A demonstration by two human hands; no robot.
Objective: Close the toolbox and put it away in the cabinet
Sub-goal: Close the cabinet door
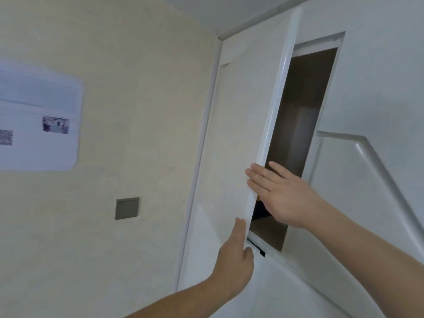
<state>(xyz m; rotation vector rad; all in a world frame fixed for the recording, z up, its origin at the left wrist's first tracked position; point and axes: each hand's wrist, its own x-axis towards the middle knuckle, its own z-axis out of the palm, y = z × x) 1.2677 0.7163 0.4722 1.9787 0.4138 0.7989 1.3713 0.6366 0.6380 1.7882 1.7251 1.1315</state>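
A white upper cabinet door (234, 143) stands partly ajar, and a dark gap (300, 115) shows the cabinet's inside. My right hand (282, 193) is flat, fingers together, its fingertips laid on the door's free edge. My left hand (236, 253) rests lower on the same edge, fingers against the door's face and thumb by the bottom corner. A faint pale shape sits deep inside the cabinet; I cannot tell what it is. No toolbox shows clearly.
A second white cabinet door (367, 180) with raised moulding is shut on the right. A cream wall on the left carries a paper notice (39, 120) and a grey switch plate (126, 208). The ceiling runs close above the cabinet.
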